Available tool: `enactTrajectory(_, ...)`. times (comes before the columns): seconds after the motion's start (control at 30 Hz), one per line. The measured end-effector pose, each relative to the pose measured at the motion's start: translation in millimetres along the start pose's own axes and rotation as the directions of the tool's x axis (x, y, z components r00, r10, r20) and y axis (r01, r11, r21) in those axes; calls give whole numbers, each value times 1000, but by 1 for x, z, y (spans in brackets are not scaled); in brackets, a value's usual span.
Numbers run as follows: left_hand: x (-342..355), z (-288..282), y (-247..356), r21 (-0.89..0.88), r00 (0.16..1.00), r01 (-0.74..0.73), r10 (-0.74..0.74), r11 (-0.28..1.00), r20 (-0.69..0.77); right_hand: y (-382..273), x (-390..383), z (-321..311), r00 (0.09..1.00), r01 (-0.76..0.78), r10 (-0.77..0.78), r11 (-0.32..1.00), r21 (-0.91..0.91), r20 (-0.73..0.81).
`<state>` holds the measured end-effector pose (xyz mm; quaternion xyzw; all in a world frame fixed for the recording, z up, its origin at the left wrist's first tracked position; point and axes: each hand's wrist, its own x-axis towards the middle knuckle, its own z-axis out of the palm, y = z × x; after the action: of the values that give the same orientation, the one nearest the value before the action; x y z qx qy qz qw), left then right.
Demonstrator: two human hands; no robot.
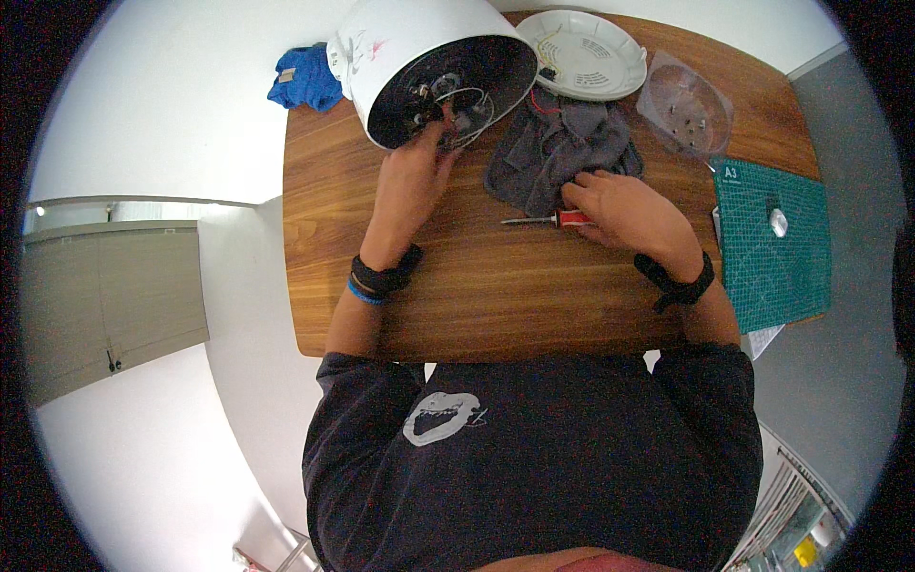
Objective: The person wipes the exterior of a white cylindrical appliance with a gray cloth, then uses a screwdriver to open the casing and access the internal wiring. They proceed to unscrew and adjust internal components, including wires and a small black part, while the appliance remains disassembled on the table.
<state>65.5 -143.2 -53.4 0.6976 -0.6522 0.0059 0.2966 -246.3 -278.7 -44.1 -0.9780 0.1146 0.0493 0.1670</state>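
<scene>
A white round appliance body (pixel 419 38) lies tilted on its side on the wooden table (pixel 477 296), its open underside with wires and metal parts facing me. My left hand (pixel 410 181) reaches to that opening, fingertips at the wires inside the rim. My right hand (pixel 624 210) rests on the table over the red handle of a small screwdriver (pixel 548 220), whose shaft points left. A crumpled grey cloth (pixel 553 143) lies just beyond my right hand.
A white round base plate (pixel 591 52) lies at the far edge. A clear plastic lid (pixel 686 105) with small parts sits to its right. A green cutting mat (pixel 767 238) with a small metal piece covers the right side. A blue cloth (pixel 305 81) lies far left.
</scene>
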Motion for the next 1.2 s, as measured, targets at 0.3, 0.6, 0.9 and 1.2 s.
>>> enactTrajectory(0.3,-6,-6,8,125,996,9,-19,992,85,-2,3,-4,1000,-3,3,1000,-10,17)
enactTrajectory(0.6,-8,-33,24,70,996,2,-8,998,91,-4,4,-3,998,-50,50,998,27,30)
enactTrajectory(0.9,-3,-62,49,3,985,-92,91,996,-145,-3,4,3,999,-36,36,999,16,7)
enactTrajectory(1.2,5,-89,52,-81,976,12,-30,997,-215,-6,3,3,999,-45,45,999,-3,2)
